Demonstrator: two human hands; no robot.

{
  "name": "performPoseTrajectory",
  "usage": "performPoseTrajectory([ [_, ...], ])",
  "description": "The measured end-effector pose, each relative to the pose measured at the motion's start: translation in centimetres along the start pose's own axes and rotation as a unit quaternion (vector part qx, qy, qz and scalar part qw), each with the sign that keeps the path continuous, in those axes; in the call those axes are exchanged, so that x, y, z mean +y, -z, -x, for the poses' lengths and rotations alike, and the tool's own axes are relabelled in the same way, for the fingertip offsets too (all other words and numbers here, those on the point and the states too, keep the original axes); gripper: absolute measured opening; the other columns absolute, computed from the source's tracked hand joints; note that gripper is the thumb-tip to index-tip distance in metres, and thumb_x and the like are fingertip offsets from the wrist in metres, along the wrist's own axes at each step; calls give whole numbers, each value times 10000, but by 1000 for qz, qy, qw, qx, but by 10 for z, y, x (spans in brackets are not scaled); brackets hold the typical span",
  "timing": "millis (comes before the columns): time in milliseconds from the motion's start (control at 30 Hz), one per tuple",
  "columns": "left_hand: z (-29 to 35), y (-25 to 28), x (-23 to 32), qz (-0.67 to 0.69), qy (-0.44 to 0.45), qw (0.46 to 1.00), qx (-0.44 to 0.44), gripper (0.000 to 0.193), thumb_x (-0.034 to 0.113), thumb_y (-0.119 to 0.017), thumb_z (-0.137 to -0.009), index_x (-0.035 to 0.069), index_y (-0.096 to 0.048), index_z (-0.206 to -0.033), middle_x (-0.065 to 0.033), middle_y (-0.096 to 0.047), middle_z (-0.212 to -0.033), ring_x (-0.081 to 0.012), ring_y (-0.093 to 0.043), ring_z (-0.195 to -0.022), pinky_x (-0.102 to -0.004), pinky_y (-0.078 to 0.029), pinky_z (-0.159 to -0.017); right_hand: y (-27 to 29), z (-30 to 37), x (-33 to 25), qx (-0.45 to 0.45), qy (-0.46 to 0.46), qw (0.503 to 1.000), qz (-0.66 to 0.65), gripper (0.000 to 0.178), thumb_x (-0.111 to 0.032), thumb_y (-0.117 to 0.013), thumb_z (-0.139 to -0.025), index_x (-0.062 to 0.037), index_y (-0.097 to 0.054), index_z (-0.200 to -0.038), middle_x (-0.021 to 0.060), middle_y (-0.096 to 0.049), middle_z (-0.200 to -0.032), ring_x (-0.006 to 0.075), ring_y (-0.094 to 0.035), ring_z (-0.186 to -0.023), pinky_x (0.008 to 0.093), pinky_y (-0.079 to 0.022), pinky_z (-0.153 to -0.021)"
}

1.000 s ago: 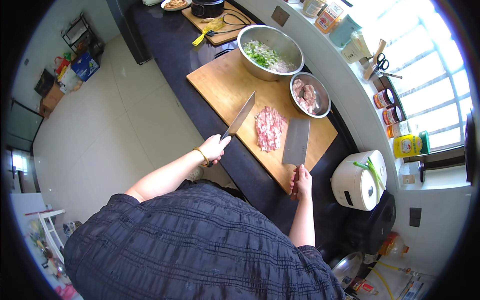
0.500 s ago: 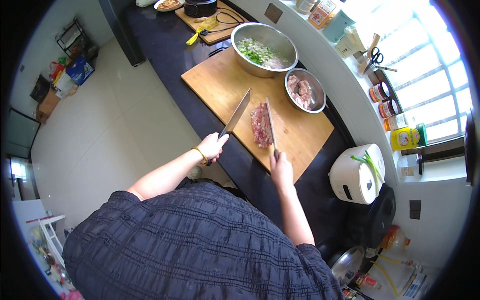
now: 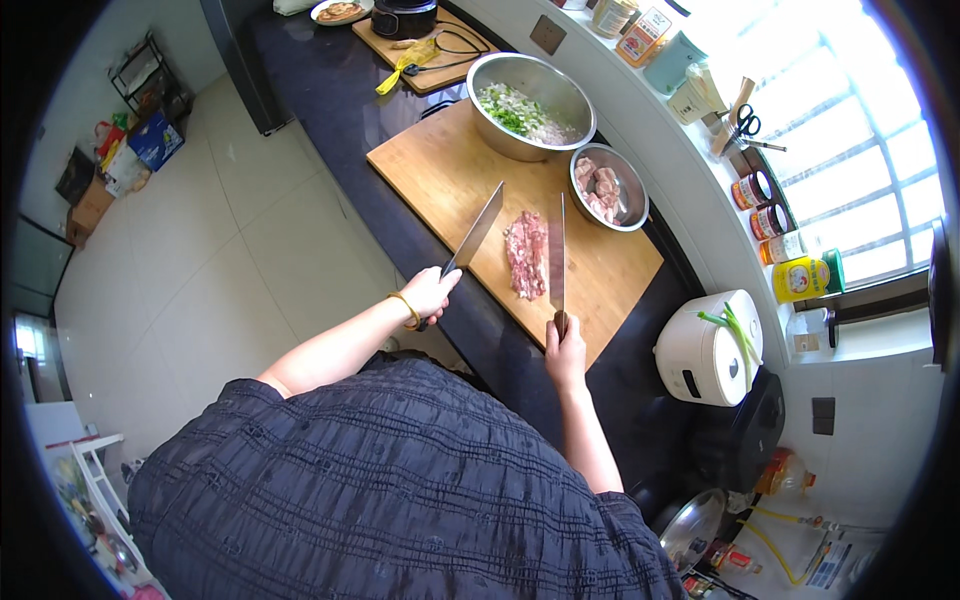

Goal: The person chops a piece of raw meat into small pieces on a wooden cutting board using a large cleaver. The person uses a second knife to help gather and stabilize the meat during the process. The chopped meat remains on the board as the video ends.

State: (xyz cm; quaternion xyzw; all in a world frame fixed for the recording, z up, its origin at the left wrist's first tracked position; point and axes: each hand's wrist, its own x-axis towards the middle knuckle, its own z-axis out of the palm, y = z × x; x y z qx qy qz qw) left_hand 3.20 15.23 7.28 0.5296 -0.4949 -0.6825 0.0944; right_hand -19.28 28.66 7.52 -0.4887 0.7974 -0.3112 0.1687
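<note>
A heap of chopped raw meat [image 3: 524, 256] lies on a wooden cutting board [image 3: 430, 165]. My left hand [image 3: 430, 294] is closed round the handle of a cleaver [image 3: 478, 230], its broad blade angled over the board's near left edge, apart from the meat. My right hand [image 3: 566, 355] grips a second cleaver [image 3: 557, 255]; its blade stands along the right side of the meat, pointing away from me. Whether that blade touches the meat I cannot tell. At the board's far side are a steel bowl with chopped greens [image 3: 512, 110] and a smaller steel bowl with meat pieces [image 3: 598, 190].
A white rice cooker [image 3: 705, 350] with spring onions [image 3: 740, 340] on top stands right of the board. Jars [image 3: 768, 222] and bottles line the window sill. Farther back, another board [image 3: 460, 68] carries a black appliance [image 3: 403, 18] and cable. The dark counter's edge [image 3: 345, 190] runs along the left.
The right cleaver has shifted slightly right, away from the middle of the meat, and its blade now shows more of its flat face. The left cleaver has hardly moved.
</note>
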Motion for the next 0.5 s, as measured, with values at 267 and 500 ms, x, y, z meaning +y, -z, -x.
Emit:
performPoseTrajectory([
  [267,-4,2,-4,-9,-1,1000,-1,363,411,-419,-893,54,-422,-826,-23,-436,-596,-87,-401,-417,-234,-384,-357,21,-34,-1,31,-50,993,-102,220,-234,-515,-870,-15,-524,-868,151,-553,-668,265,-550,-607,358,-426,-578],
  [500,-3,3,-3,-24,-2,1000,3,367,418,-420,-892,55,-428,-833,-30,-446,-602,-92,-421,-421,-247,-399,-361,0,-32,16,-63,-113,987,91,372,-370,-550,-833,-28,-539,-978,250,-593,-916,296,-610,-888,422,-459,-750],
])
